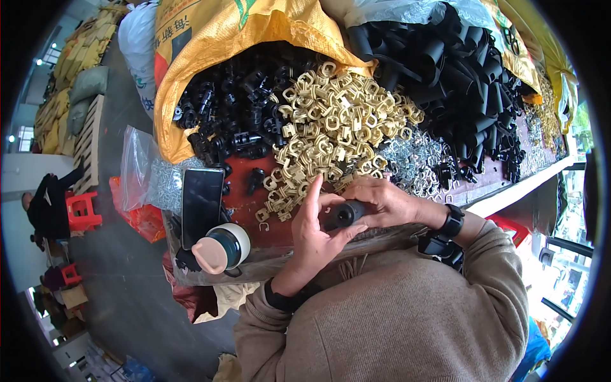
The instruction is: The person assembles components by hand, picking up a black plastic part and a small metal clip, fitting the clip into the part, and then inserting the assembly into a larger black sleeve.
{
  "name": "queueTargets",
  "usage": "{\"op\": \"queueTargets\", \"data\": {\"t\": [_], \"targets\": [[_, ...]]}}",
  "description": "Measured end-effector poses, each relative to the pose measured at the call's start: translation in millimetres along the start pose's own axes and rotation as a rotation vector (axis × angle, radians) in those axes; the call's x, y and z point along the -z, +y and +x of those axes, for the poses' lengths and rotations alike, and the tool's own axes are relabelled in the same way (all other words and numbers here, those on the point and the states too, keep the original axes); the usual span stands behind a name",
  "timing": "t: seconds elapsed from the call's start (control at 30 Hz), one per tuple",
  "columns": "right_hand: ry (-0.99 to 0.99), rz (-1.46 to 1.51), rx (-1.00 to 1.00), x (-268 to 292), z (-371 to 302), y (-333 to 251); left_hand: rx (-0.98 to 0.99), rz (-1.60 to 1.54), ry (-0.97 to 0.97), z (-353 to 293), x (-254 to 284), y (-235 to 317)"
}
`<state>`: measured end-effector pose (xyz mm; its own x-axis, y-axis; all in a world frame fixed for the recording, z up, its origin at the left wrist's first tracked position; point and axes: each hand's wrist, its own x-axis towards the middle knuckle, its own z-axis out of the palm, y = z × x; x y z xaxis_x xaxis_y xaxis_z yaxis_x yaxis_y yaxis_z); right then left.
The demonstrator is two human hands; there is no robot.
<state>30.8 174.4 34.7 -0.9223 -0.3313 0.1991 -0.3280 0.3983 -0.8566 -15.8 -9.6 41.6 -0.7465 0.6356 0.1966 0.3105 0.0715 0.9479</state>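
Note:
Close to the table's front edge, I hold a black plastic tube [347,214], its round end with a small hole tilted up toward me. My right hand [389,201] is closed around its far and right side. The thumb and fingers of my left hand [312,237] press against its left side, with the index finger pointing up. My fingers hide much of the tube. Just beyond lies a heap of pale gold metal clips [344,118], and to its right a pile of small silvery screws [417,159].
Black fittings [235,108] spill from a yellow woven sack [175,95] at the left. Black tubes [461,83] are heaped at the right. Near my left forearm are a phone [202,207], a lidded cup [224,247] and a bag of screws [170,184]. A person [54,207] is far left.

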Motion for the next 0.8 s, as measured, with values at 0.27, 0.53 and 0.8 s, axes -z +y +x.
{"op": "queueTargets", "data": {"t": [0.27,0.53,0.8], "targets": [[-0.034,0.177,-0.327,80.0,-108.4,-17.8,-0.002,0.537,0.122,-5.7,28.6,-19.4],[-0.225,-0.267,-1.329,77.2,-369.3,-62.0,0.003,0.671,0.082,8.4,32.7,-22.6],[-0.154,-0.364,-1.167,40.5,-355.0,-48.2,-0.049,0.864,0.032,11.2,33.7,-32.4]]}}
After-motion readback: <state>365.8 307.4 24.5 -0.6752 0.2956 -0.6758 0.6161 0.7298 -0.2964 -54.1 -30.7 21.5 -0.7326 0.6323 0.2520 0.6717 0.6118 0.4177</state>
